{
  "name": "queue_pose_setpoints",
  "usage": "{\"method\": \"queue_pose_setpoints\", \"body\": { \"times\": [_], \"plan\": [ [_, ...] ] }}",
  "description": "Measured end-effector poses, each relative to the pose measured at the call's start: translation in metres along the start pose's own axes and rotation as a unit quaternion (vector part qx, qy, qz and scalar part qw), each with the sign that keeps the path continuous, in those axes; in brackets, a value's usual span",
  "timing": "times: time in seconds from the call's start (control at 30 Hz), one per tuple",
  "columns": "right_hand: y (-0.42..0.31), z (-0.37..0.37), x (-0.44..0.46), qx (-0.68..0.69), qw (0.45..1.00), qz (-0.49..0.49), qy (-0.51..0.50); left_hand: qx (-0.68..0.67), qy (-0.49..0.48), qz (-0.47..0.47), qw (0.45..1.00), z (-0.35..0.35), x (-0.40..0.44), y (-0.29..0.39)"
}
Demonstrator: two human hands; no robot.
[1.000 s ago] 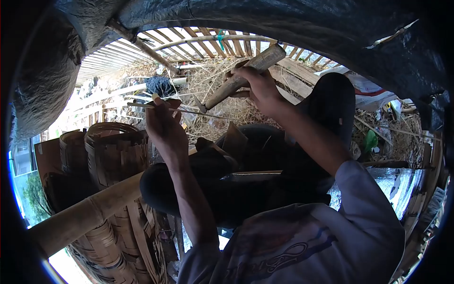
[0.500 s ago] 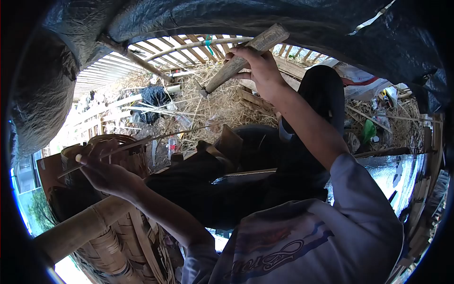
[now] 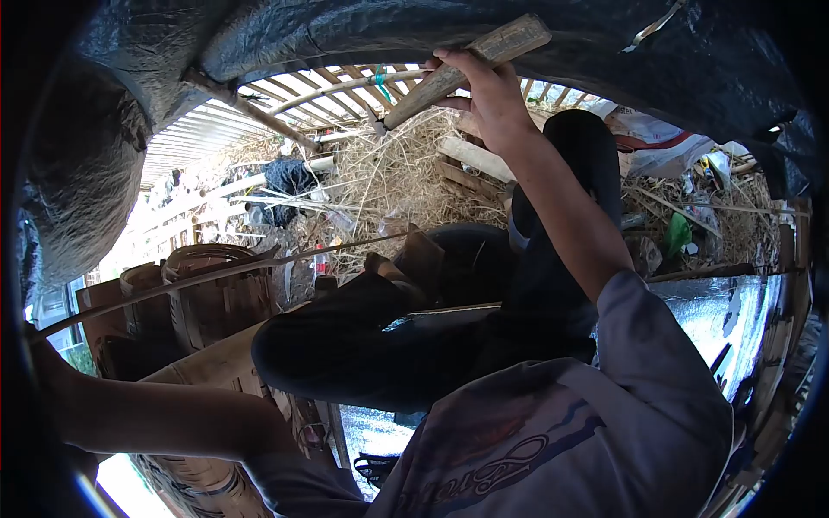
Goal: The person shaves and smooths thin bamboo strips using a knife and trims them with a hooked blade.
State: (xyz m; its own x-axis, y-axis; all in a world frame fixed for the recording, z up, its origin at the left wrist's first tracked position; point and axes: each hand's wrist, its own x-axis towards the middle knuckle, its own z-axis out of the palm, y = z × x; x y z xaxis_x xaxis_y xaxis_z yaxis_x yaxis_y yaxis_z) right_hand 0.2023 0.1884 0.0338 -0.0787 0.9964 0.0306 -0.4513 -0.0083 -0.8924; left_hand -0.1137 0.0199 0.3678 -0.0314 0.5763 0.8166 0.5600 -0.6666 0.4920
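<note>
My right hand [image 3: 492, 95] is closed around a thick wooden handle [image 3: 471, 71], raised near the top of the head view. A small dark metal tip [image 3: 380, 126] sticks out of its lower end; the tool's exact kind is not clear. At the far left, my left hand [image 3: 50, 367] is partly lost in the dark rim of the picture. It grips the near end of a long, thin bamboo strip [image 3: 224, 274], which runs up to the right. The strip's far end lies near a brown wooden block [image 3: 420, 255] in front of my bent legs.
Bundles of curled bamboo strips [image 3: 216, 289] stand at left, above a thick bamboo pole [image 3: 211, 363]. Straw [image 3: 380, 173] and litter cover the ground ahead, with a slatted bamboo fence [image 3: 207, 129] behind. Black plastic sheeting [image 3: 345, 34] hangs overhead. A dark round tub [image 3: 471, 259] sits near my legs.
My left hand has moved down and left to the picture's edge, with more of the bamboo strip showing. My right hand and the wooden-handled tool have risen slightly.
</note>
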Motion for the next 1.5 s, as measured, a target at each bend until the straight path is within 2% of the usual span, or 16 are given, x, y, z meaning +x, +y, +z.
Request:
{"method": "queue_pose_setpoints", "body": {
  "times": [0.03, 0.07, 0.13, 0.2, 0.37, 0.57, 0.7, 0.87, 0.93, 1.0, 1.07, 1.13, 1.2, 1.4, 1.47, 1.5],
  "plan": [
    [-0.002, -0.002, 0.0, 0.0, 1.0, -0.001, 0.002, -0.096, 0.011, -0.029, 0.995, 0.011, 0.004, 0.005],
    [-0.003, -0.003, -0.001, -0.001, 1.0, 0.004, 0.005, -0.098, 0.01, -0.028, 0.995, 0.003, 0.01, 0.004],
    [-0.004, -0.005, -0.002, -0.002, 1.0, 0.007, 0.011, -0.161, -0.096, -0.084, 0.979, -0.018, 0.02, -0.003],
    [-0.005, -0.009, -0.003, -0.025, 0.999, 0.005, 0.021, -0.161, -0.09, -0.082, 0.979, -0.017, 0.019, -0.006],
    [-0.011, -0.018, -0.005, -0.032, 0.999, 0.007, 0.021, -0.147, -0.022, -0.089, 0.985, -0.02, 0.011, -0.024],
    [-0.016, -0.025, -0.01, -0.037, 0.999, 0.005, 0.031, -0.096, 0.144, -0.124, 0.977, -0.021, -0.019, -0.066],
    [-0.016, -0.03, -0.015, -0.038, 0.998, 0.008, 0.039, -0.129, 0.207, -0.205, 0.948, 0.019, -0.081, -0.089],
    [-0.012, -0.038, -0.017, -0.051, 0.997, 0.015, 0.049, -0.32, 0.186, -0.31, 0.876, 0.098, -0.191, -0.092],
    [-0.011, -0.038, -0.018, -0.045, 0.998, 0.019, 0.05, -0.305, 0.241, -0.382, 0.839, 0.129, -0.221, -0.088],
    [-0.006, -0.038, -0.019, -0.068, 0.996, 0.031, 0.05, -0.28, 0.203, -0.419, 0.84, 0.149, -0.256, -0.097],
    [-0.004, -0.035, -0.021, -0.077, 0.995, 0.04, 0.045, -0.217, 0.268, -0.488, 0.802, 0.178, -0.269, -0.097],
    [0.0, -0.031, -0.024, -0.084, 0.995, 0.047, 0.041, -0.254, 0.297, -0.499, 0.774, 0.189, -0.279, -0.099],
    [0.002, -0.028, -0.027, -0.076, 0.995, 0.057, 0.034, -0.2, 0.314, -0.494, 0.785, 0.191, -0.279, -0.095],
    [0.048, -0.04, -0.055, -0.111, 0.987, 0.114, 0.036, -0.215, 0.354, -0.422, 0.807, 0.168, -0.279, -0.098],
    [0.055, -0.037, -0.07, -0.127, 0.971, 0.183, 0.086, -0.173, 0.388, -0.443, 0.79, 0.17, -0.277, -0.094],
    [0.072, -0.044, -0.074, -0.105, 0.976, 0.163, 0.097, -0.162, 0.39, -0.446, 0.79, 0.169, -0.278, -0.093]
  ]
}}
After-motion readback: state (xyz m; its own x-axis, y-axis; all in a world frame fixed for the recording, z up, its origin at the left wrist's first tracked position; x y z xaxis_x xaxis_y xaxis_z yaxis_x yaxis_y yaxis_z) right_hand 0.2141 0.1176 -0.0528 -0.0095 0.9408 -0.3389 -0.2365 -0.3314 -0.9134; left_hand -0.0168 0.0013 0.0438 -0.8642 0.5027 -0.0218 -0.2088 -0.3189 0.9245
